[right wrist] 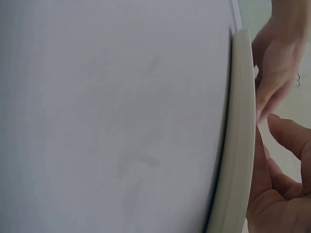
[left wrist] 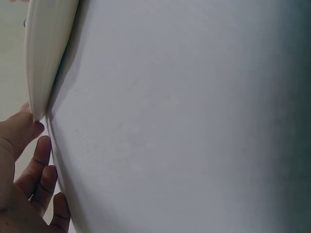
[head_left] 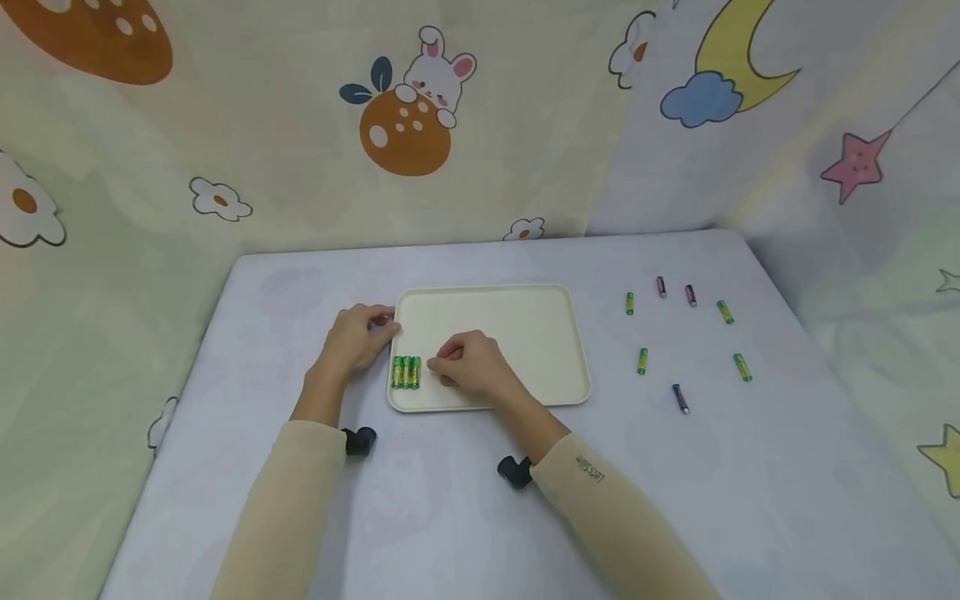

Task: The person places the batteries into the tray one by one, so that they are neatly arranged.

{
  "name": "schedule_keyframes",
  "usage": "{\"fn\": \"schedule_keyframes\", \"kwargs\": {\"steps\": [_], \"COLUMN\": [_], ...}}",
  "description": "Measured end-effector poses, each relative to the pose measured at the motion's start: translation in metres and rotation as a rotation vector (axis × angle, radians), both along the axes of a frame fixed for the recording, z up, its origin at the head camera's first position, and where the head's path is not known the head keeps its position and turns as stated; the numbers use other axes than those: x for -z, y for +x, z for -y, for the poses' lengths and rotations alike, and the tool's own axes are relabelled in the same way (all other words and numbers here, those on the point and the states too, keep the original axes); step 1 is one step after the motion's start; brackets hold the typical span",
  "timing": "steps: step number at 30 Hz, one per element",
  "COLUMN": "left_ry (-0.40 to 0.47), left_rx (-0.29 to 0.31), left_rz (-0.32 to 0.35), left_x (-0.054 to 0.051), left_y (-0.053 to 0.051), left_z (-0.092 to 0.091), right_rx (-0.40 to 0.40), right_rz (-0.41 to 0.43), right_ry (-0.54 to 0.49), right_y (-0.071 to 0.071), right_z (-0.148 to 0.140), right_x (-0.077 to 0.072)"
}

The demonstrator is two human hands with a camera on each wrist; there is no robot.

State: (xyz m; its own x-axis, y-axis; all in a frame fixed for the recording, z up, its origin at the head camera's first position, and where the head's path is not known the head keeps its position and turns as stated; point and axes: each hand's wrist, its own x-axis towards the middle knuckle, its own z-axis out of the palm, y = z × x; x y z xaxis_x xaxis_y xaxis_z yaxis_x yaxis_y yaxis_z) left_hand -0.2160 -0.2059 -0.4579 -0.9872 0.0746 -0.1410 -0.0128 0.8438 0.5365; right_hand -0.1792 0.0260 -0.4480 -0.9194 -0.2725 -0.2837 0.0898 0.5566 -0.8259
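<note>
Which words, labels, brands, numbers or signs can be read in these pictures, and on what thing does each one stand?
"LetsSlim", as far as the small letters show: on the right sleeve.
Print on the three green batteries in the tray: too small to read.
Any print on the loose batteries: too small to read.
Both wrist views: no text.

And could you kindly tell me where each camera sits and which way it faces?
Head: worn on the head, facing forward and down at the tray, batteries and table; left hand, right hand and both sleeves show.
Left wrist: on that wrist, facing the tray's edge and table; left hand shows lower left.
Right wrist: on that wrist, facing the tray's edge and table; right hand shows lower right, left hand upper right.
Shared: head and right wrist show the tray and both hands.
</note>
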Motion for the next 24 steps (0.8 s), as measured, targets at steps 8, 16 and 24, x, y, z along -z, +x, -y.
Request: {"fn": "schedule_keyframes", "kwargs": {"steps": [8,16,24], "left_ry": [0.001,0.005,0.014], "left_rx": [0.005,-0.004,0.007], "left_rz": [-0.003,0.002,0.003], "left_x": [-0.001,-0.002,-0.002], "left_y": [0.001,0.003,0.003], "left_z": [0.000,0.002,0.000], "right_rx": [0.073,0.119,0.185], "right_rz": [-0.032,-0.059,-0.062], "right_ry": [0.023,0.053,0.104], "right_y": [-0.002,0.000,0.001], "right_z": [-0.058,-0.123,-0.180], "right_x": [-0.007,-0.011,-0.016]}}
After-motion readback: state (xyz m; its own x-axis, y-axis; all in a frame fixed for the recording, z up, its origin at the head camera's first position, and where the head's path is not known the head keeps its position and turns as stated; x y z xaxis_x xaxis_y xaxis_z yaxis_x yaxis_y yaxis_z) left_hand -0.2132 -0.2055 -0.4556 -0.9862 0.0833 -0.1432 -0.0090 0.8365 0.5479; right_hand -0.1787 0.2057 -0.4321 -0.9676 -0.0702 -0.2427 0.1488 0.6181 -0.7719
